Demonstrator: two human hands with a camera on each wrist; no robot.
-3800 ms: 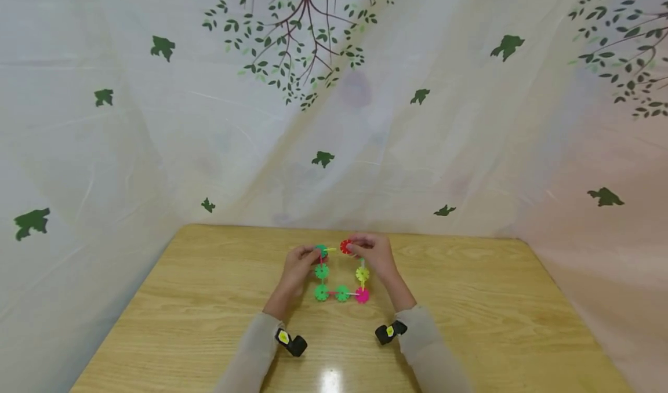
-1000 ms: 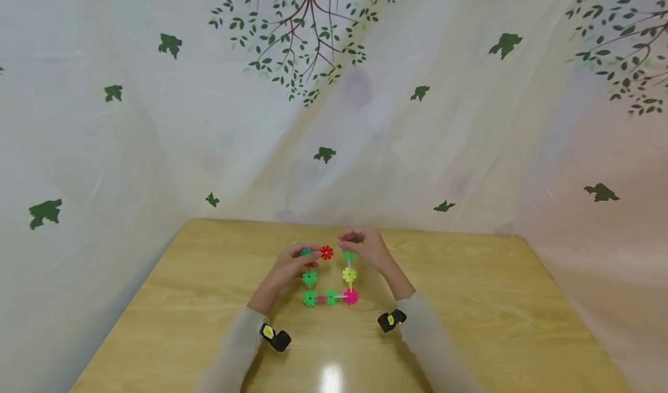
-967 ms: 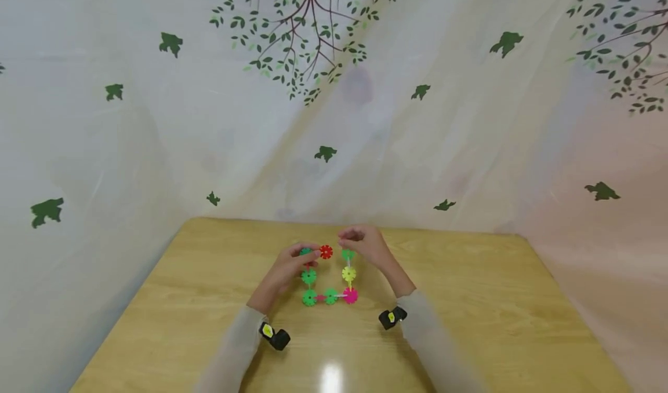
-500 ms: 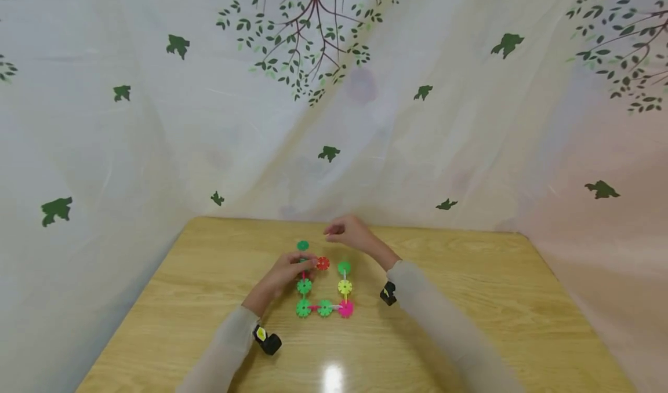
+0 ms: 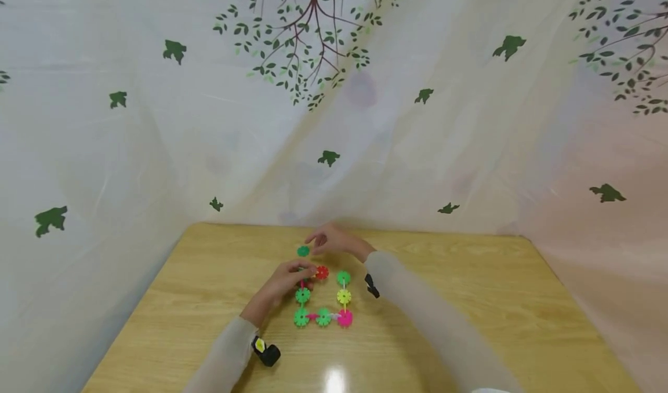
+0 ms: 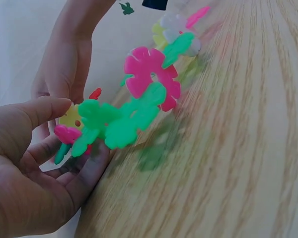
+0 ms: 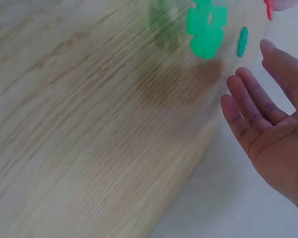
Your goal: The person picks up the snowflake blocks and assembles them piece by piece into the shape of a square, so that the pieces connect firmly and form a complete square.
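Note:
A U-shaped chain of interlocking plastic flower discs lies on the wooden table in the head view. Several are green, with a yellow disc (image 5: 344,296) and a pink disc (image 5: 345,318) on the right side. My left hand (image 5: 287,278) pinches the chain's far left corner, partly covering it; a red disc (image 5: 322,272) sticks out beside its fingertips. In the left wrist view, thumb and fingers grip green, pink and yellow discs (image 6: 72,119). Just beyond, a loose green disc (image 5: 303,251) lies near my right hand (image 5: 332,240). The right wrist view shows that hand's fingers (image 7: 248,101) extended, holding nothing.
The wooden table (image 5: 469,312) extends on both sides of the chain. Its far edge meets a pale cloth backdrop (image 5: 250,149) printed with leaves and birds. Black wrist cameras (image 5: 268,354) sit on the sleeves.
The red disc, held by my right hand earlier, now sits at the left hand's corner. My right hand has let go and moved left toward the loose green disc. The chain has come nearer.

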